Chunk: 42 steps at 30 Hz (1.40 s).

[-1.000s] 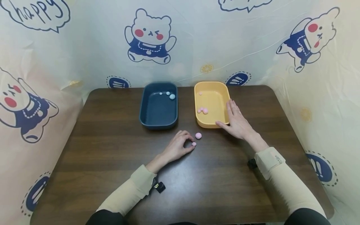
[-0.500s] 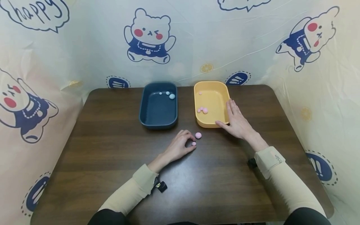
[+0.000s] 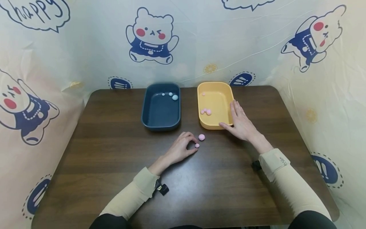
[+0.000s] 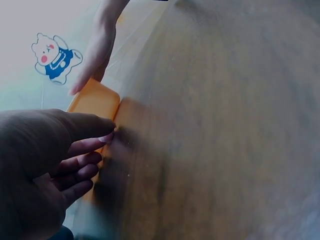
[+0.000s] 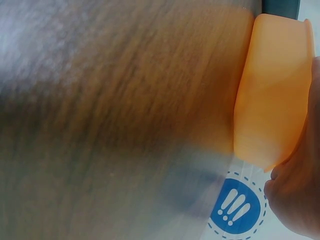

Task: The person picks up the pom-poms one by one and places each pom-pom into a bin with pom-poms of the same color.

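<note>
Low over the table, my left hand (image 3: pixel 180 149) has its thumb and index finger curled to either side of a small pink ball (image 3: pixel 197 145), pinching it. The left wrist view shows that thumb and fingertip close together, partly hiding the ball. Just beyond the fingertips lies a larger pink ball (image 3: pixel 201 137) on the wood. My right hand (image 3: pixel 243 125) rests with straight fingers along the right rim of a yellow tray (image 3: pixel 220 124), its thumb at the near corner. Several pink balls (image 3: pixel 208 112) lie inside this tray. In the right wrist view, the tray's outer side (image 5: pixel 275 90) shows beside the hand.
A dark blue tray (image 3: pixel 161 125) stands left of the yellow one, with 3 light blue balls (image 3: pixel 175 97) near its back right. Both stand toward the back of the brown wooden table (image 3: pixel 114 143). A bear-printed sheet (image 3: pixel 200 38) hangs behind and at the sides.
My left thumb and index finger reached slightly farther past the small ball half a second ago and have drawn back around it. The right hand stays on the yellow tray.
</note>
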Motion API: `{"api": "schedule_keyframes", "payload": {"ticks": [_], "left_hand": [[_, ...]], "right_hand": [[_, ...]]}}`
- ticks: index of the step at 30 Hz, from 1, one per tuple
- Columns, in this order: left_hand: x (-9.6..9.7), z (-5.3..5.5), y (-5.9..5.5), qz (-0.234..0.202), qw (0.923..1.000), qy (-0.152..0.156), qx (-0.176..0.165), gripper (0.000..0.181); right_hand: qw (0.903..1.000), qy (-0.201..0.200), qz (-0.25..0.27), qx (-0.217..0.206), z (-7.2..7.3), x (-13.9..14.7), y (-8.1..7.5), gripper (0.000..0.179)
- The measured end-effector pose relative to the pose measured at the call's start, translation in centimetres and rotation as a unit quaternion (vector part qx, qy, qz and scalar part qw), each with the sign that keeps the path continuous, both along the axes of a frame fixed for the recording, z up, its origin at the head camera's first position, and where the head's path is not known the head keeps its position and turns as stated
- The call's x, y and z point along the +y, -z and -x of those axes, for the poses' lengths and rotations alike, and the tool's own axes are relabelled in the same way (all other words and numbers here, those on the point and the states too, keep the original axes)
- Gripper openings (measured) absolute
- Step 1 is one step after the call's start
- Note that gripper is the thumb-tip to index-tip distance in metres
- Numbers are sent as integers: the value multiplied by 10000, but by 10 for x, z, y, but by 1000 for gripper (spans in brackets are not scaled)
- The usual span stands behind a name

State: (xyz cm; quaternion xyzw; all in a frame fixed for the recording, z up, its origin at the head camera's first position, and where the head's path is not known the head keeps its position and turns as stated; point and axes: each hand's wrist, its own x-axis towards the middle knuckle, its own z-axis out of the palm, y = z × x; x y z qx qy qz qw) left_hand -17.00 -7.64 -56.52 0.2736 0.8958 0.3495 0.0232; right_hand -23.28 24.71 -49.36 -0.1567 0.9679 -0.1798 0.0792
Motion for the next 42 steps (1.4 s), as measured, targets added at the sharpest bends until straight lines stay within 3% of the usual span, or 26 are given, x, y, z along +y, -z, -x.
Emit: {"api": "schedule_keyframes", "payload": {"ticks": [13,22,29,33,42], "left_hand": [[-7,-7,-10,-472,9987,-100,-169,17],[-11,-7,-6,-776,9967,-209,-124,20],[-7,-15,-42,-958,9942,-295,-388,21],[-5,-13,-49,-990,9931,-399,-488,20],[-1,-3,-54,-1249,9893,-566,-494,24]], "right_hand": [[10000,-8,37,53,0,1,1,118],[10000,21,32,-2,0,1,0,118],[9999,55,47,-72,0,0,-1,119],[9999,77,52,-38,0,0,0,120],[10000,44,46,5,0,1,1,119]]}}
